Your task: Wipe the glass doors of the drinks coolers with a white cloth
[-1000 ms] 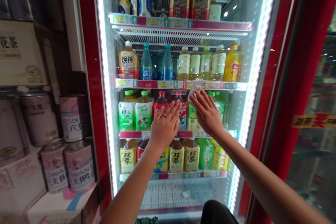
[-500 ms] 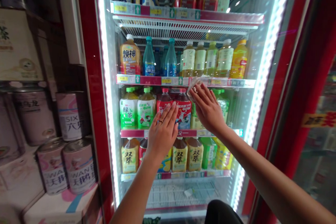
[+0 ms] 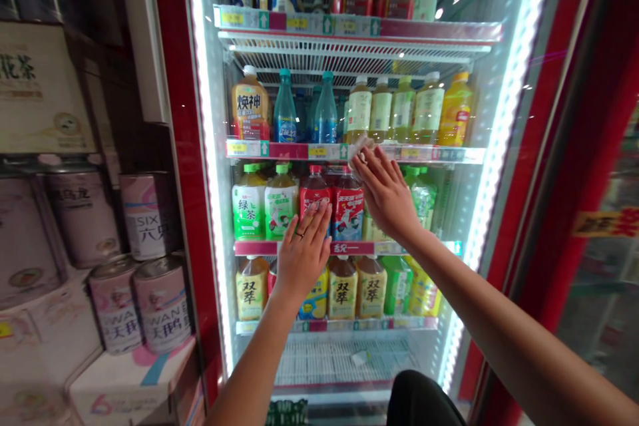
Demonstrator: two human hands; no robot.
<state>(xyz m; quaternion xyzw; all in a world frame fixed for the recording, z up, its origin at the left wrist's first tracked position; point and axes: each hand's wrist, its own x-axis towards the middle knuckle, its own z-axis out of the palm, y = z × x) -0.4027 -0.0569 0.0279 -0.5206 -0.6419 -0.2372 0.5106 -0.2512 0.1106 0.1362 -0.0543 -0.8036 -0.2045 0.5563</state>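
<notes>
A lit drinks fridge with a red frame (image 3: 182, 166) stands before me. My left hand (image 3: 305, 246), with a ring on one finger, lies flat with fingers stretched out against the fridge's glass door, in front of the red-capped bottles (image 3: 348, 213). Higher and to the right, my right hand (image 3: 382, 190) presses a crumpled whitish wipe (image 3: 360, 146) to the glass, over the price strip (image 3: 419, 154) of a middle shelf. Part of the wipe is hidden under the fingers.
Several rows of bottled drinks, such as the green-capped tea bottles (image 3: 248, 206), fill the shelves behind the glass. Pink-white cans (image 3: 162, 306) are stacked on a carton (image 3: 130, 386) at the left. A dark rounded shape (image 3: 422, 403) shows at the bottom.
My right hand and the wipe have shifted slightly left and up. My left hand has slid a little left and down. The view has moved slightly.
</notes>
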